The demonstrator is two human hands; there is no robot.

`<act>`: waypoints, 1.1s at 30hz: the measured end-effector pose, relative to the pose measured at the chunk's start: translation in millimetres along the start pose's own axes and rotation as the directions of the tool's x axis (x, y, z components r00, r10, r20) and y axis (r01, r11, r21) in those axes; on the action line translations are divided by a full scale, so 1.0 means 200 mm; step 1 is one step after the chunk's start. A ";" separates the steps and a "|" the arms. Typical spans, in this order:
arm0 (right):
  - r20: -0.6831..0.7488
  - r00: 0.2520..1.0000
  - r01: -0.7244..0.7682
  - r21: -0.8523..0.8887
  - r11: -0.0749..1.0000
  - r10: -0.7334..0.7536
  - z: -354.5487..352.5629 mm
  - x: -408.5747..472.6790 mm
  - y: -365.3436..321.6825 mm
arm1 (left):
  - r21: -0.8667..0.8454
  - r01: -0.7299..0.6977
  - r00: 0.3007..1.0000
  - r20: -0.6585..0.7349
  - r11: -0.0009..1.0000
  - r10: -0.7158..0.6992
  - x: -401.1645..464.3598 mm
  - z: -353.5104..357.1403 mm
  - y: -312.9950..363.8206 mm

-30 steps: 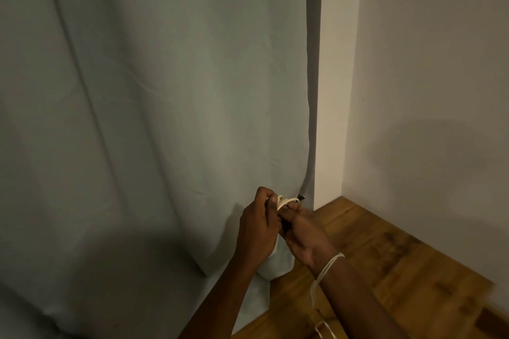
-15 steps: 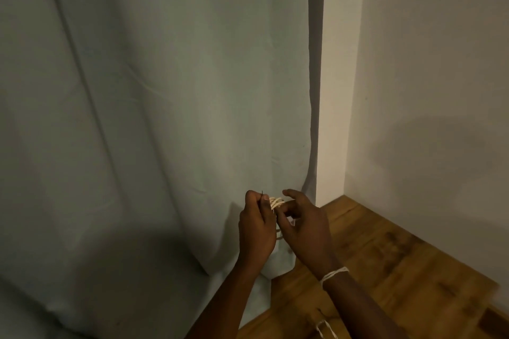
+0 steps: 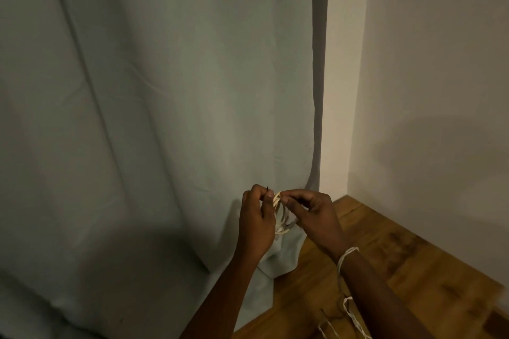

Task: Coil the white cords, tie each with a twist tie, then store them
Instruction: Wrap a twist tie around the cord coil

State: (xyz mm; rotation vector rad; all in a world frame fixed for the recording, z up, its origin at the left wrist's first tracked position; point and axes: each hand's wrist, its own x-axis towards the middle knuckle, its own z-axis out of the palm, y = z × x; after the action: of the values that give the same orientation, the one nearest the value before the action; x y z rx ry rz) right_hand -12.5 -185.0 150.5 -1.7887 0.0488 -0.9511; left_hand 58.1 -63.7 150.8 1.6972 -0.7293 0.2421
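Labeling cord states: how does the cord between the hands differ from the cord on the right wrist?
The cord between the hands is coiled into loops, pinched by the left hand and right hand; the wrist cord wraps the right wrist, gripped by neither. The coil is held in the air; the wrist cord's loose end trails down to the wooden surface. Both are thin and white.

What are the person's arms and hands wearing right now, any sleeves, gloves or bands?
No gloves or sleeves show: both forearms are bare. The left hand wears nothing. A white cord loops around the wrist below the right hand, its loose end trailing down.
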 end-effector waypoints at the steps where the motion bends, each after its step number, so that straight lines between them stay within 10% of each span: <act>1: 0.006 1.000 0.005 -0.017 1.000 -0.005 -0.01 0.01 0.01 | 0.020 -0.006 1.000 0.005 1.000 0.006 0.00 0.00 0.00; 18: -0.018 0.973 -0.209 0.356 0.911 0.231 -0.02 0.01 0.01 | 0.023 -0.053 0.998 -0.020 0.998 0.054 0.00 0.02 -0.03; 33: -0.151 0.961 -0.186 0.262 0.947 0.231 0.05 -0.07 0.05 | 0.113 -0.149 0.987 -0.052 0.982 0.155 -0.05 0.02 -0.07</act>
State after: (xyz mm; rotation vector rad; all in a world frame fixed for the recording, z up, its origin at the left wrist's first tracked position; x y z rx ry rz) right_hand -11.7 -175.3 132.9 -1.4351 0.2227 -0.9197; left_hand 57.7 -62.9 133.1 1.7310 -0.8140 0.4452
